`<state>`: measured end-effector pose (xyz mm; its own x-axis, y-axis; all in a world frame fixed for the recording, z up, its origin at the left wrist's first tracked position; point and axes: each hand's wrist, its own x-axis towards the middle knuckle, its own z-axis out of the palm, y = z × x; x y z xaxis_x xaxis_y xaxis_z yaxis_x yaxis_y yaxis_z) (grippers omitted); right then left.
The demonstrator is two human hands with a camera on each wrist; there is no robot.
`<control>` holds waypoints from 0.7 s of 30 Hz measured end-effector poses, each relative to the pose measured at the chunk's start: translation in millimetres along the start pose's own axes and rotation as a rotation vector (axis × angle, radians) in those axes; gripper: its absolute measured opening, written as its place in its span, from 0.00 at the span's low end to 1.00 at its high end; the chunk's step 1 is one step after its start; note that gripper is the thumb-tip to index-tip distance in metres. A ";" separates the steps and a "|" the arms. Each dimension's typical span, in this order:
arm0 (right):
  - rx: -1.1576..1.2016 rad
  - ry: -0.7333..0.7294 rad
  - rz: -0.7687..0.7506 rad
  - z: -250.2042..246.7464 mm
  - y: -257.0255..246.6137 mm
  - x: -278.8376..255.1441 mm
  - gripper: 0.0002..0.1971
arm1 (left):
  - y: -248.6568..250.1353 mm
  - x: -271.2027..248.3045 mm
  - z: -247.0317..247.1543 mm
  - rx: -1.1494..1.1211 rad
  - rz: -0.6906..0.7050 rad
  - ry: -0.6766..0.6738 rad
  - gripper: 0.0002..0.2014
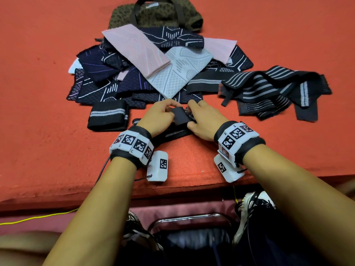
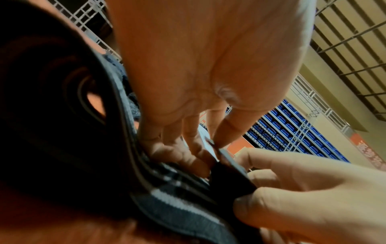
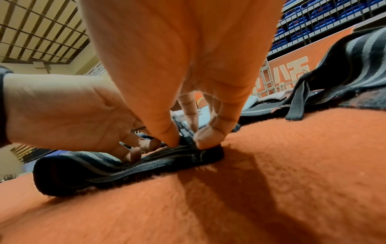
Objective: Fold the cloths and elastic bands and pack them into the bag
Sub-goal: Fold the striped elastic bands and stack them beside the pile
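A black elastic band with grey stripes (image 1: 180, 117) lies partly folded near the front of the orange table. My left hand (image 1: 169, 110) pinches its raised black flap with curled fingers (image 2: 188, 155). My right hand (image 1: 192, 114) pinches the same end between thumb and fingers (image 3: 206, 137), down against the band (image 3: 104, 166). One folded band (image 1: 107, 116) sits just left of my hands. Behind them lies a pile of pink, white and navy patterned cloths (image 1: 144, 70). The olive spotted bag (image 1: 155, 14) with dark handles lies at the back.
A loose heap of striped elastic bands (image 1: 272, 89) sprawls to the right, also seen beyond my right hand as striped bands (image 3: 344, 57). The table's front edge (image 1: 172, 191) runs just behind my wrists, with a chair and shoes below.
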<state>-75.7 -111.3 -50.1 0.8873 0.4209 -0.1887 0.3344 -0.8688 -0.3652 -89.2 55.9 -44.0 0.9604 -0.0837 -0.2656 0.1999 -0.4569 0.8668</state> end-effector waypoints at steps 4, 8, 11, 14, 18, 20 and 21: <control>0.024 0.011 -0.001 0.9 0.8 1.0 0.15 | -3.2 -0.5 2.3 0.105 0.059 -0.032 0.11; 0.019 0.007 -0.002 1.5 -0.1 0.4 0.15 | -7.8 2.0 4.0 0.310 0.081 -0.007 0.08; 0.029 0.003 -0.007 1.0 -1.3 -1.3 0.17 | -10.2 2.0 2.2 0.396 0.075 0.024 0.09; 0.048 -0.001 -0.010 0.2 -1.6 -3.0 0.19 | -9.3 0.8 1.3 0.399 0.064 0.083 0.10; 0.044 -0.030 -0.009 -2.0 -5.0 -6.0 0.24 | -7.9 1.5 -1.1 0.377 0.051 0.140 0.12; 0.024 -0.053 -0.011 -3.0 -6.5 -7.4 0.25 | -6.9 1.1 -1.6 0.347 0.039 0.148 0.15; 0.016 -0.062 -0.012 -3.3 -6.8 -7.7 0.26 | -6.9 0.6 -1.4 0.323 0.030 0.159 0.15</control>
<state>-83.8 -109.6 -43.2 0.8615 0.4471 -0.2405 0.3392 -0.8594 -0.3826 -89.7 60.2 -49.6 0.9882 0.0257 -0.1512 0.1239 -0.7145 0.6886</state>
